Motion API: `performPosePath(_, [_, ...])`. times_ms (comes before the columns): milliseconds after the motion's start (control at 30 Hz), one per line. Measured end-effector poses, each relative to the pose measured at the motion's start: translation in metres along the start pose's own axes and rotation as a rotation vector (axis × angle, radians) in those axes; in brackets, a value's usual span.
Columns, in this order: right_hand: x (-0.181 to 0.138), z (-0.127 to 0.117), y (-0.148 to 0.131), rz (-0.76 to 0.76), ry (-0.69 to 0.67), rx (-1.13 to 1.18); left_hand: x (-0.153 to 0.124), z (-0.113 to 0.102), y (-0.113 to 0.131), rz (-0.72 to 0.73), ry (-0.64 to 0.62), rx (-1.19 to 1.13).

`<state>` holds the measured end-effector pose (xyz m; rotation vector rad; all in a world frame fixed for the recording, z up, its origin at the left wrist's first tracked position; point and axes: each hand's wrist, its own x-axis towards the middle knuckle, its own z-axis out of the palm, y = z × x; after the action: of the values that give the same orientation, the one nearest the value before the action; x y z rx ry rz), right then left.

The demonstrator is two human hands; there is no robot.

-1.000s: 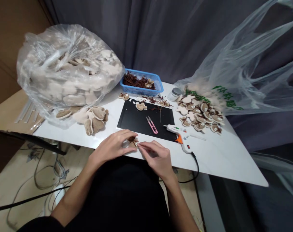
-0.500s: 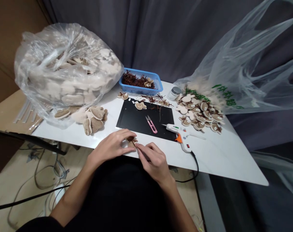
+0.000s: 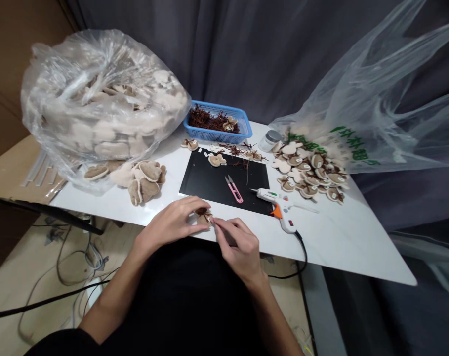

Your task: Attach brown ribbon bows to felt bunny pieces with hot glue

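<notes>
At the near edge of the white table, my left hand is closed on a small beige felt piece with a brown bow, holding it down. My right hand meets it from the right, its fingertips pinched at the piece's right side. What the right fingers pinch is too small to name. Both forearms reach up from my lap.
Behind the hands lies a black mat with pink snips and a white glue gun with its cord. A big clear bag of beige pieces stands left, a blue basket at the back, a pile of finished pieces right.
The right fingers have stayed pinched at the piece and shifted only slightly. The left hand has kept its hold. The camera has moved a little.
</notes>
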<state>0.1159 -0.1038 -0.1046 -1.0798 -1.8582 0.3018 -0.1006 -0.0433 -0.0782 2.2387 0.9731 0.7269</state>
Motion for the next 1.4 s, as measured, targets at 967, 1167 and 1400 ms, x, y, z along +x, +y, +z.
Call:
performPosePath(967, [0.024, -0.020, -0.003, 0.758, 0.206, 0.812, 0.000, -0.003, 0.004, 0.033, 0.073, 0.026])
performPosePath(1167, [0.038, -0.040, -0.029, 0.772, 0.103, 1.206, 0.003, -0.009, 0.028, 0.024, 0.337, -0.145])
performPosePath(1400, [0.045, -0.047, -0.060, 0.640, -0.026, 1.338, 0.007, -0.006, 0.080, 0.002, 0.443, -0.409])
